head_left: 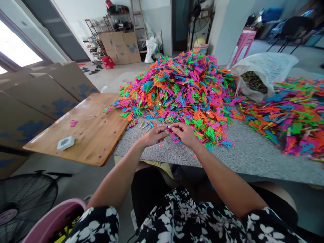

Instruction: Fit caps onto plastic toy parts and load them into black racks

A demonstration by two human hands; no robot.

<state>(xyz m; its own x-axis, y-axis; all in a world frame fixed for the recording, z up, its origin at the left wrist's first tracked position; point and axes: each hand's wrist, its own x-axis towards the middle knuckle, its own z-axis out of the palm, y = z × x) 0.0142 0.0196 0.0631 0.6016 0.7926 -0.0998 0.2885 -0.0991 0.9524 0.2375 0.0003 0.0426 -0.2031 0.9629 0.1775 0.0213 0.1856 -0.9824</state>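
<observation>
My left hand [155, 135] and my right hand [185, 134] meet above the front of the stone-topped table [138, 148]. Pinched between their fingertips is a small pink plastic piece [168, 128] with a pale, thin part at its top. Fingers hide much of it, so its exact kind is unclear. Just beyond my hands rises a big heap of small plastic pieces [174, 87] in pink, orange, green and blue. A few small yellowish sticks [143, 125] lie on the stone beside my left hand.
A wooden board [96, 135] on the left bears a white device [65, 143] and a pink piece [73, 123]. To the right are a white sack [268, 67] and a second colourful pile [298, 118]. A pink tub [55, 216] and a fan [25, 202] stand low at left.
</observation>
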